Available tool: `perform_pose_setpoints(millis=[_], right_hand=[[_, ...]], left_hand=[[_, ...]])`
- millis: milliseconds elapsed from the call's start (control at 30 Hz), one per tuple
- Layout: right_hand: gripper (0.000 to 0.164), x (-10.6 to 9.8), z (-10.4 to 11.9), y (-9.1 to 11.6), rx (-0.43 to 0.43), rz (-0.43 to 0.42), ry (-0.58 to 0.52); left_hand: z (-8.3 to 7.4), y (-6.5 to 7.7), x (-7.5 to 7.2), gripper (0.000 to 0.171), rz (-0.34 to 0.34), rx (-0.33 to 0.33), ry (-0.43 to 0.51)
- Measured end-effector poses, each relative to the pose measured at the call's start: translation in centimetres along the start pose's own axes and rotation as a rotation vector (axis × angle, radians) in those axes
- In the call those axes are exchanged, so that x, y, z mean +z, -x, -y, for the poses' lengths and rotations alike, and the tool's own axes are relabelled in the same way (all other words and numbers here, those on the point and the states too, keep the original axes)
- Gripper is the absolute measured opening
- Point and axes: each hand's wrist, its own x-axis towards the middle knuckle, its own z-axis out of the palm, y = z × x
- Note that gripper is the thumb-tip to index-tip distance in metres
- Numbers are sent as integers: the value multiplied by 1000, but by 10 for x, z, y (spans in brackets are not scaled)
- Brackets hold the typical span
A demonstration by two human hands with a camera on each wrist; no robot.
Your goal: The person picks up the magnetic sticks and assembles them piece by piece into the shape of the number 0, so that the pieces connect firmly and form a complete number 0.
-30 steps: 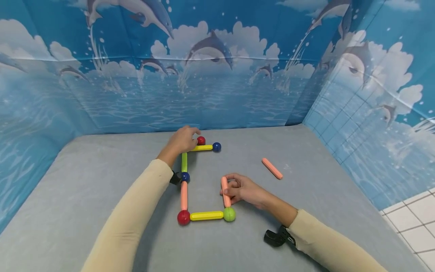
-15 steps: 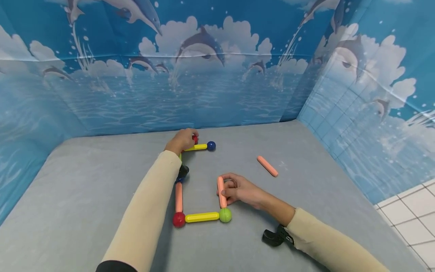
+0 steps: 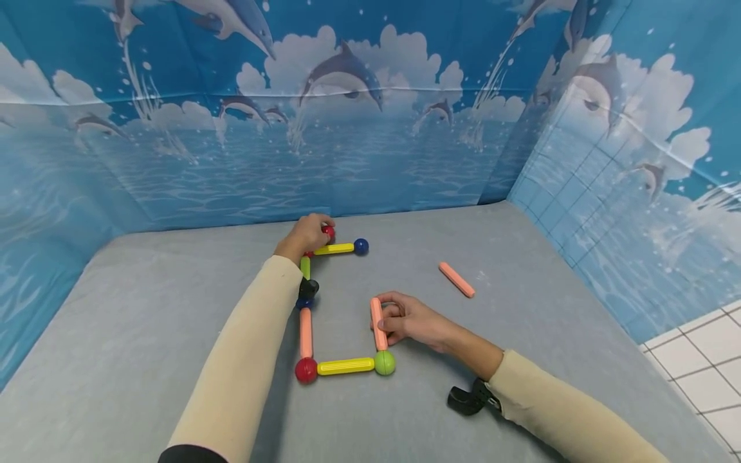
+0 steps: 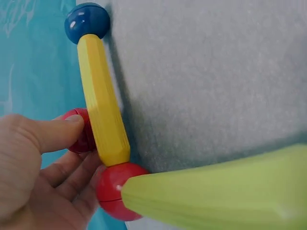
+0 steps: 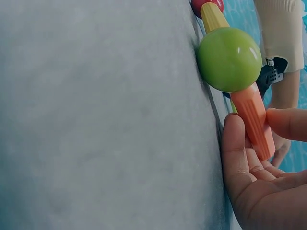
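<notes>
Sticks and balls of a magnetic building set are joined on the grey surface. At the far end my left hand (image 3: 307, 233) holds a loose red ball (image 4: 80, 135), thumb on top, behind a yellow stick (image 4: 101, 96). That stick runs from a blue ball (image 3: 361, 246) to another red ball (image 4: 117, 191), which also meets a lime stick (image 4: 220, 189). Nearer, my right hand (image 3: 413, 323) pinches an orange stick (image 5: 252, 120) between thumb and fingers. Its near end touches a green ball (image 3: 384, 363).
From the green ball a yellow stick (image 3: 346, 366) leads to a red ball (image 3: 306, 370); an orange stick (image 3: 305, 333) continues up the left side. One loose orange stick (image 3: 456, 279) lies right on the grey surface (image 3: 498, 270). A dolphin-print curtain (image 3: 393, 161) hangs behind.
My left hand has closed its fingers on the loose red ball, which sits slightly further left. The right hand keeps its hold on the orange stick. The head view has shifted a little.
</notes>
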Motion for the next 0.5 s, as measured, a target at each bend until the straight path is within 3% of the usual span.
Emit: perform_pose_setpoints(millis=[133, 267, 400, 500], right_hand=[[54, 1, 0, -1, 0, 6, 13], [55, 1, 2, -1, 3, -1, 23], [56, 2, 3, 0, 14, -14, 24], [56, 3, 4, 1, 22, -18, 32]], left_hand=[[-5, 3, -3, 44, -42, 58, 12], [-22, 14, -12, 40, -98, 207, -4], [-44, 38, -21, 36, -122, 388, -41], [-54, 63, -18, 33, -84, 511, -53]])
